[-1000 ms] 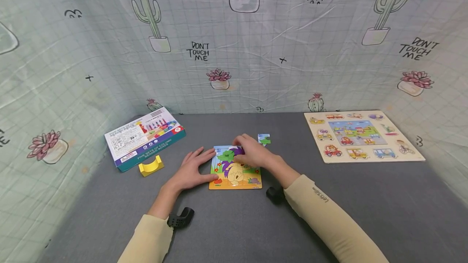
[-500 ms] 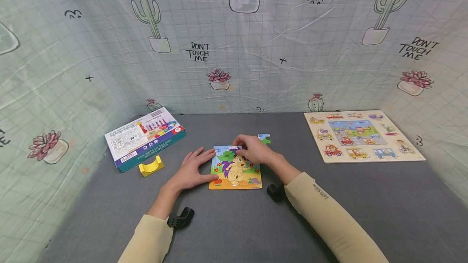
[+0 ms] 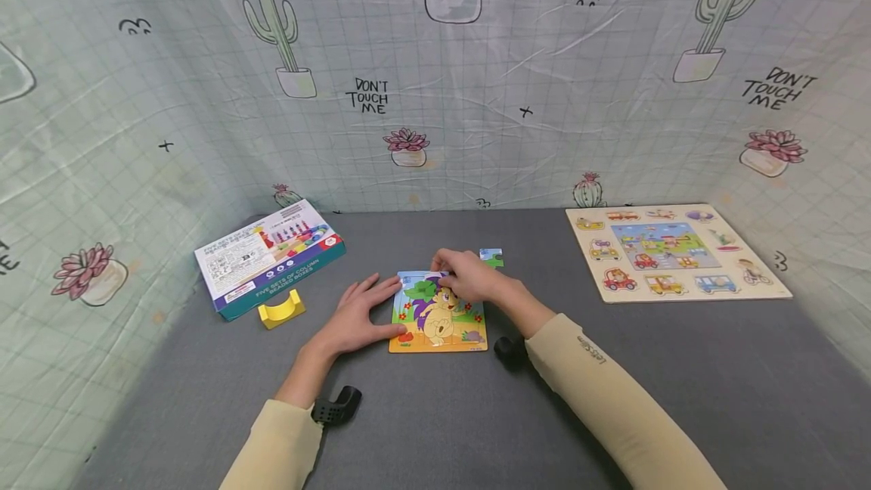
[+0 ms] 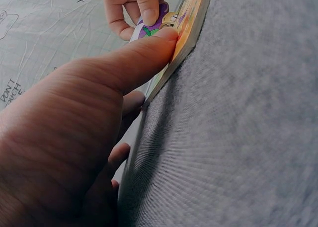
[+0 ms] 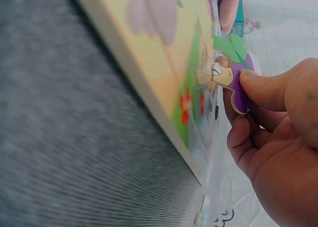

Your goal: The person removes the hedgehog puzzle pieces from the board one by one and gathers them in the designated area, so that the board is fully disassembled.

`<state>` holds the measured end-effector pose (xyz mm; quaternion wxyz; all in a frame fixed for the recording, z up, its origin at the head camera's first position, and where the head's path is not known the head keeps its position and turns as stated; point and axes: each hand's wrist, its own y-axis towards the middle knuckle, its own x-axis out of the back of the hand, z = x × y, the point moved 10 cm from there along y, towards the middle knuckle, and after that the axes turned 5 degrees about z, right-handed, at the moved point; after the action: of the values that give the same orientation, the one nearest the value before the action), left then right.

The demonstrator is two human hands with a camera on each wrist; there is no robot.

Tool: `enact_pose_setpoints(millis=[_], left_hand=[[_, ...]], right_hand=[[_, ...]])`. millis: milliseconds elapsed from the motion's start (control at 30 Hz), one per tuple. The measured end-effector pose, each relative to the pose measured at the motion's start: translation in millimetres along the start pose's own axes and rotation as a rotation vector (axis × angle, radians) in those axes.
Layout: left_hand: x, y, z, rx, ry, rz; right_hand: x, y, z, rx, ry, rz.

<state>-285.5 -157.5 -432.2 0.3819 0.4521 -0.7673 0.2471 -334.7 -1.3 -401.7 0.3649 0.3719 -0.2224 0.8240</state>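
A small jigsaw puzzle (image 3: 442,339) with a yellow and purple cartoon hedgehog lies on the grey table. My left hand (image 3: 357,320) is spread at its left edge, thumb on the orange lower border and fingers reaching along the side. Over the top right of the picture, my right hand (image 3: 471,278) pinches a puzzle piece (image 5: 239,95) between thumb and fingers. Seen from the right wrist, that piece is purple and green with part of the face, tilted up from the board. A loose blue and green piece (image 3: 491,255) lies just behind my right hand.
At the back left lies a flat box (image 3: 268,255) with a teal side, and a yellow arched block (image 3: 282,311) sits before it. A wooden vehicle puzzle board (image 3: 592,291) lies at the right. A patterned cloth (image 3: 476,150) encloses the table.
My right hand has shifted slightly up from the middle of the puzzle, uncovering the hedgehog's face, and its fingers have drawn back toward the top edge. My left hand stays put.
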Motion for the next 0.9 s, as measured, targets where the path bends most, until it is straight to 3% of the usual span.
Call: enact_pose_setpoints(millis=[433, 600, 900], left_hand=[[-0.2, 0.1, 0.8, 0.008, 0.005, 0.011], [0.0, -0.1, 1.4, 0.009, -0.002, 0.01], [-0.7, -0.1, 3.3, 0.003, 0.001, 0.008]], right_hand=[[12, -2.1, -11, 0.039, 0.167, -0.002], [30, -9.4, -16, 0.058, 0.163, -0.047], [58, -25.0, -37, 0.015, 0.134, -0.098]])
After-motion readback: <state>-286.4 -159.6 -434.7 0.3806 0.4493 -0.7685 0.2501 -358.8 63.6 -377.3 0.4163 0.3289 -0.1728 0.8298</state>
